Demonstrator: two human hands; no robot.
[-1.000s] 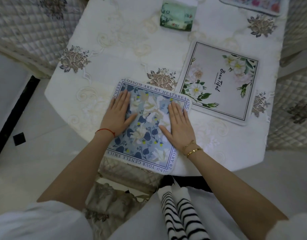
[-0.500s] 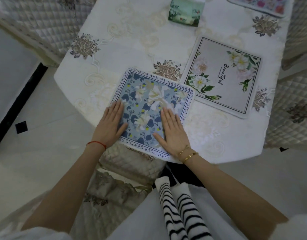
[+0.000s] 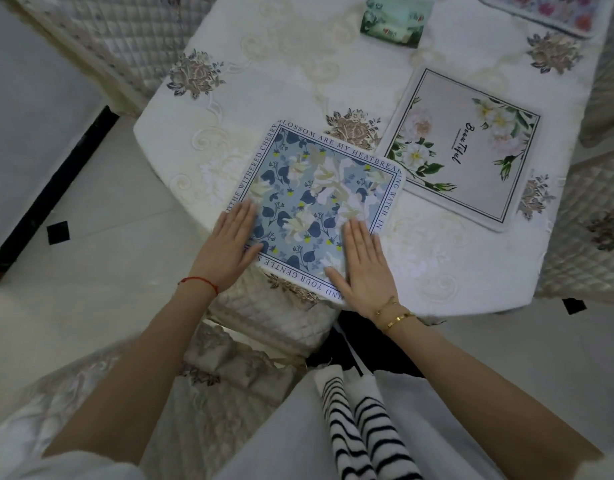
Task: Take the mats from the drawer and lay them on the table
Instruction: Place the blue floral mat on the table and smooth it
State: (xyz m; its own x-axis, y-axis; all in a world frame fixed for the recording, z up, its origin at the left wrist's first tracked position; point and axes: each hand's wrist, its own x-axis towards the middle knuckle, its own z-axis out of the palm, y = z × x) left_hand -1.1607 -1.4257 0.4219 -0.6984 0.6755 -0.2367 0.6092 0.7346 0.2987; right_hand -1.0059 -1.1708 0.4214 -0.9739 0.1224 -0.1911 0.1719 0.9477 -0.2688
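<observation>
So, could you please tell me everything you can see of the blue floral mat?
The blue floral mat is a flat, roughly square, fabric-looking piece with rounded corners, white flowers on blue, and a white border carrying printed capital lettering. It lies turned at an angle near the table's front edge. The left hand and right hand rest flat on its near corners.

Left hand (image 3: 231, 245) and right hand (image 3: 364, 261) flat, palms down, fingers straight, arms outstretched
</observation>
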